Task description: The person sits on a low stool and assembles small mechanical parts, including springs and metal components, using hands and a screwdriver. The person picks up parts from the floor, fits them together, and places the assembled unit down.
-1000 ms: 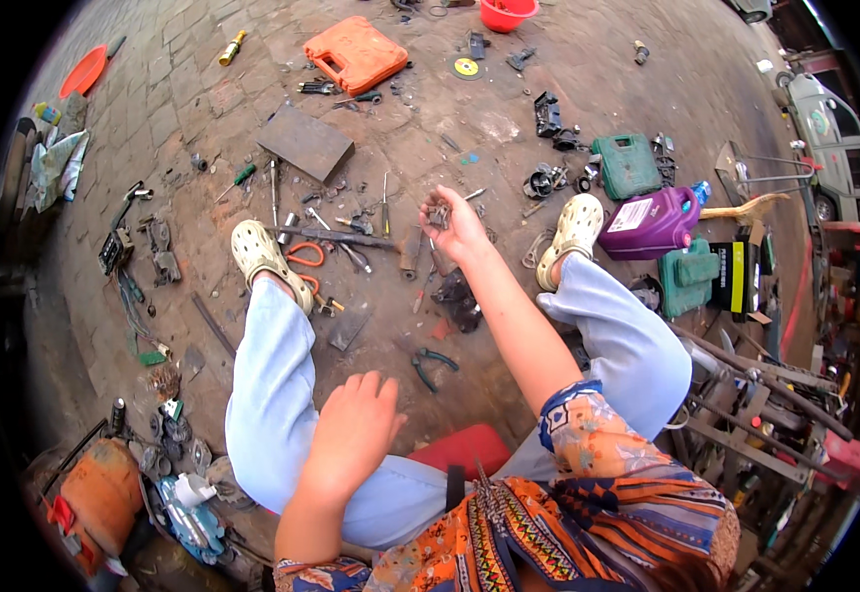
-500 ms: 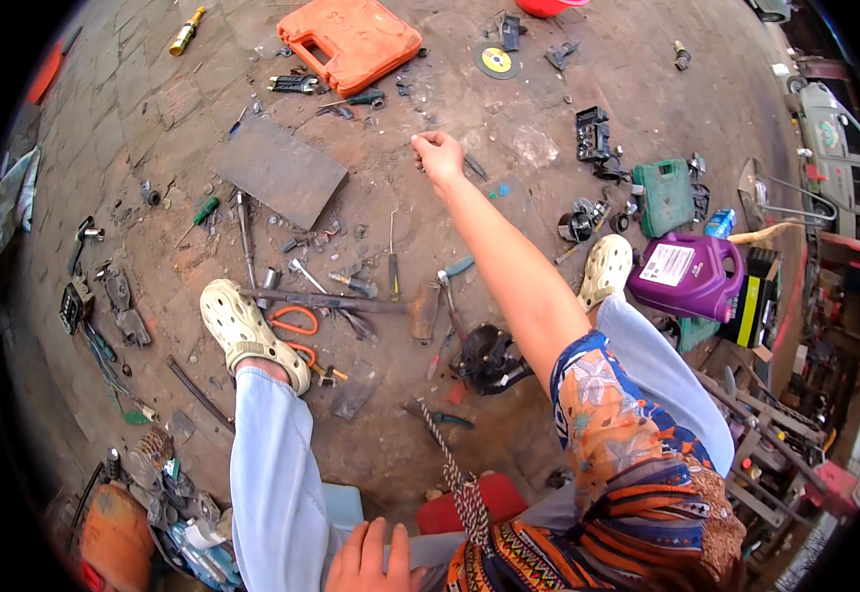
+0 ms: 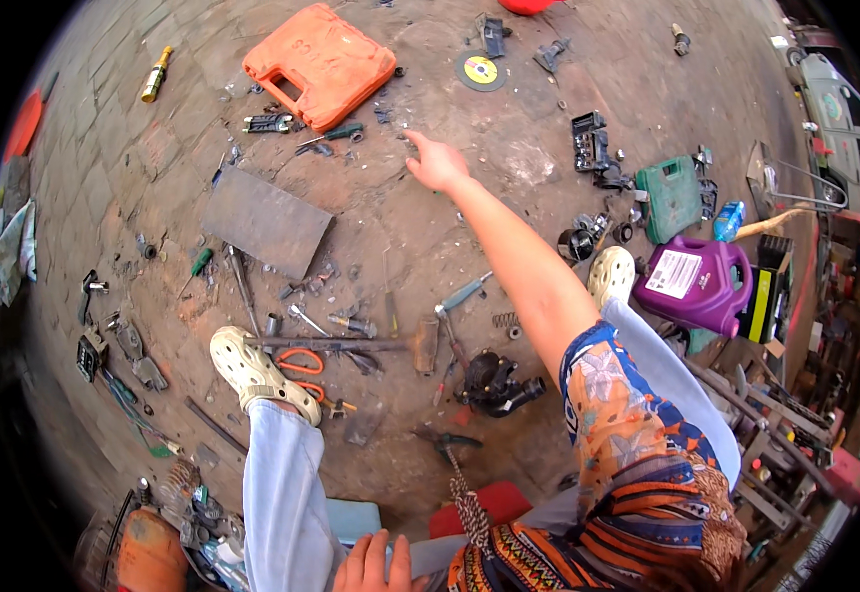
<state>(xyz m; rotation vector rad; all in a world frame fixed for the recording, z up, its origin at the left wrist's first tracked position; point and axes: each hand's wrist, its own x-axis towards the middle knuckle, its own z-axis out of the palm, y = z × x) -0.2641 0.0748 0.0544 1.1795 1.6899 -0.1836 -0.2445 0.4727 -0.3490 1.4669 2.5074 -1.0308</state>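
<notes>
My right hand (image 3: pixel 440 165) reaches out over the brick ground, index finger stretched forward and thumb apart, with nothing visible in it. Nearest to it are a green-handled screwdriver (image 3: pixel 344 132) and an orange plastic tool case (image 3: pixel 336 64). At the lower edge my left hand (image 3: pixel 378 567) rests by my lap with its fingers extended; part of it is cut off. Between my feet lie a long-handled hammer (image 3: pixel 425 345), orange-handled scissors (image 3: pixel 303 361), a black round machine part (image 3: pixel 492 383) and a tool with a teal handle (image 3: pixel 464 294).
A flat dark metal plate (image 3: pixel 264 219) lies left of centre. On the right stand a purple jug (image 3: pixel 691 286) and a green case (image 3: pixel 669 200). A yellow-centred cutting disc (image 3: pixel 480 71) and a gold bottle (image 3: pixel 156 75) lie farther off. My cream clogs (image 3: pixel 260 373) flank the tools.
The view has shifted slightly. My right hand has gone from fingertips pinched together to a stretched index finger, its tip closer to the screwdriver. My left hand stays by my lap.
</notes>
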